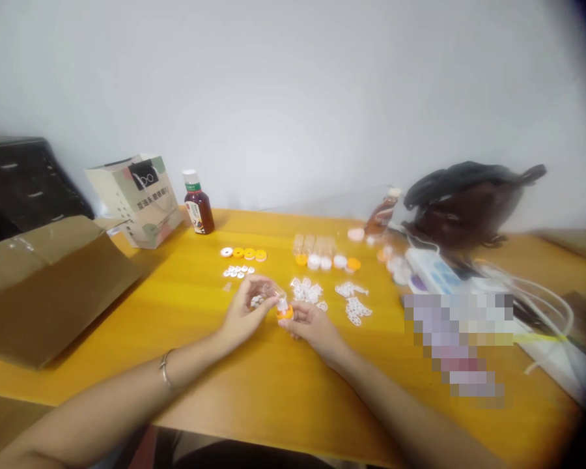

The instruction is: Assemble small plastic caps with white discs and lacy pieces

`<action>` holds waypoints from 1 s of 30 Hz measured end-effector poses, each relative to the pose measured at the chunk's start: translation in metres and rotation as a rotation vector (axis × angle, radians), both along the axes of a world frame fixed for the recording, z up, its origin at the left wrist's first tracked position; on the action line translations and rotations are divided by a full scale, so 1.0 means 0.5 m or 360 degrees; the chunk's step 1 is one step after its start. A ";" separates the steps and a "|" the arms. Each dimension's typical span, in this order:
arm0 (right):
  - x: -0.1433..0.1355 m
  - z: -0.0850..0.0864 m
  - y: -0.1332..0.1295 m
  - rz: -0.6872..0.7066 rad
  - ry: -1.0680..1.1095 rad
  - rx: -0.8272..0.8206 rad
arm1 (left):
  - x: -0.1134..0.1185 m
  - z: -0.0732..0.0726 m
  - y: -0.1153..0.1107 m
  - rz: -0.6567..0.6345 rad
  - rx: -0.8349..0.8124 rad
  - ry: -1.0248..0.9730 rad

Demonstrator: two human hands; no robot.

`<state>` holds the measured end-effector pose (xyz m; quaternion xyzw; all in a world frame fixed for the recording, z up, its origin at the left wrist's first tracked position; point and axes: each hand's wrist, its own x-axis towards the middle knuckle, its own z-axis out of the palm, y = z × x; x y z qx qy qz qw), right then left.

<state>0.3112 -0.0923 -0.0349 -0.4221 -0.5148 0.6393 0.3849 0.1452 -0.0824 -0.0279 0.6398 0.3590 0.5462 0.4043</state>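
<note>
Left hand (248,311) and right hand (315,326) pinched narrow, apparently on small orange-and-white piece (285,312).

pale plain wall (293,104), yellow-brown wooden table (185,365), soft light

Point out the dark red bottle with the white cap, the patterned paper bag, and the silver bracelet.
Dark red bottle (202,213): head view, its body.
Patterned paper bag (155,207): head view, front face.
Silver bracelet (164,372): head view, its band.

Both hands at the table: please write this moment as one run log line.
left hand: on clear part | right hand: on orange cap | hands: close together | bottle: upright, white lid on
</note>
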 end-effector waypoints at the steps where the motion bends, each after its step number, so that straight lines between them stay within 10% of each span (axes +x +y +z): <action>1: 0.000 0.000 0.000 0.0010 -0.0006 0.0008 | 0.000 -0.001 -0.001 -0.0008 0.0002 0.0038; 22: 0.002 0.004 -0.009 0.0011 -0.0049 0.0015 | 0.001 -0.018 -0.003 -0.0109 -0.0129 0.0125; 30: 0.000 0.014 -0.017 0.0127 0.0171 -0.0052 | -0.006 0.006 -0.005 -0.0497 -0.0346 -0.0064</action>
